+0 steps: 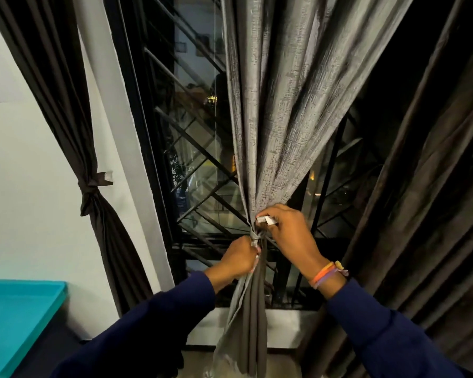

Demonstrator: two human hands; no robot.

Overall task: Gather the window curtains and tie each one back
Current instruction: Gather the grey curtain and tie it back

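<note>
A grey textured curtain (279, 110) hangs in front of the window and is bunched tight at a knotted tie band (254, 237). My left hand (239, 259) grips the lower end of the band just below the knot. My right hand (290, 230) pinches the band's white-tipped upper end (266, 220) to the right of the bunch. On the left a dark curtain (66, 105) hangs tied back with its own knot (89, 188). A dark curtain (434, 186) hangs loose on the right.
Black window frame and diagonal metal grille (197, 159) stand behind the curtains, with night outside. A white wall strip (120, 132) runs beside the frame. A turquoise surface (19, 317) sits at lower left. The white sill (290, 323) lies below the window.
</note>
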